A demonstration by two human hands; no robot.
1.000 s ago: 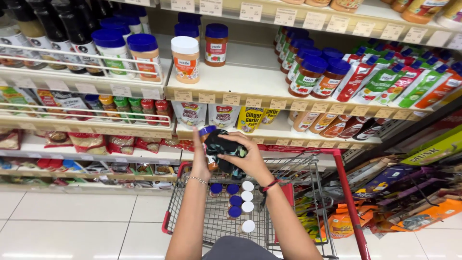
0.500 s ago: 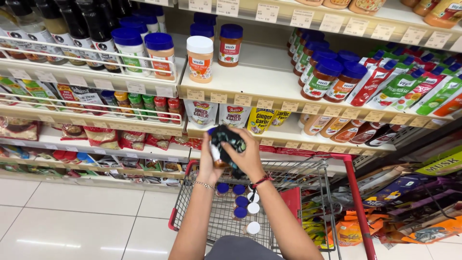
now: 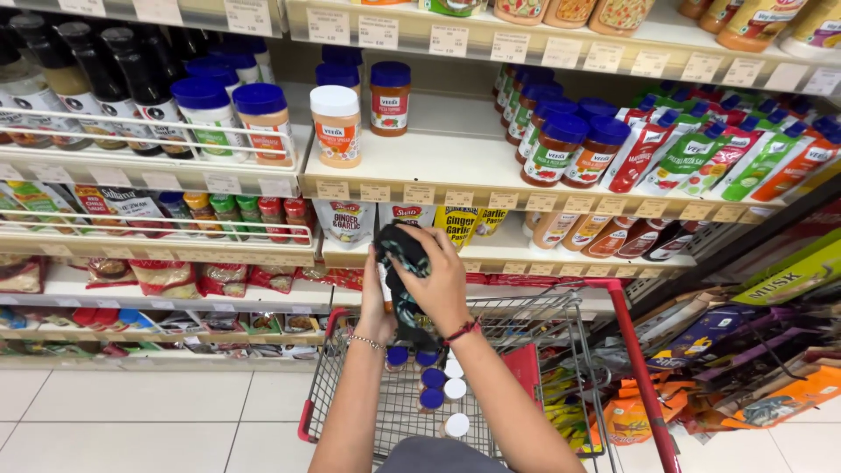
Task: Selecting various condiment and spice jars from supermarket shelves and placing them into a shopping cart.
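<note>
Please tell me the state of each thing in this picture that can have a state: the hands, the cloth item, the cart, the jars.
Left hand: closed on the dark cloth.
Right hand: closed over the dark cloth from above.
Dark cloth: bunched up, held above the cart.
Shopping cart: upright, holding capped jars.
Jars in cart: upright, lids on.
White-lidded jar on shelf: upright, closed.

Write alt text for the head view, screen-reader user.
Both hands hold a dark patterned cloth above a red-framed shopping cart: the right hand grips it from the front, the left hand behind. Blue- and white-capped jars lie in the cart, facing store shelves of sauce jars and pouches.
</note>
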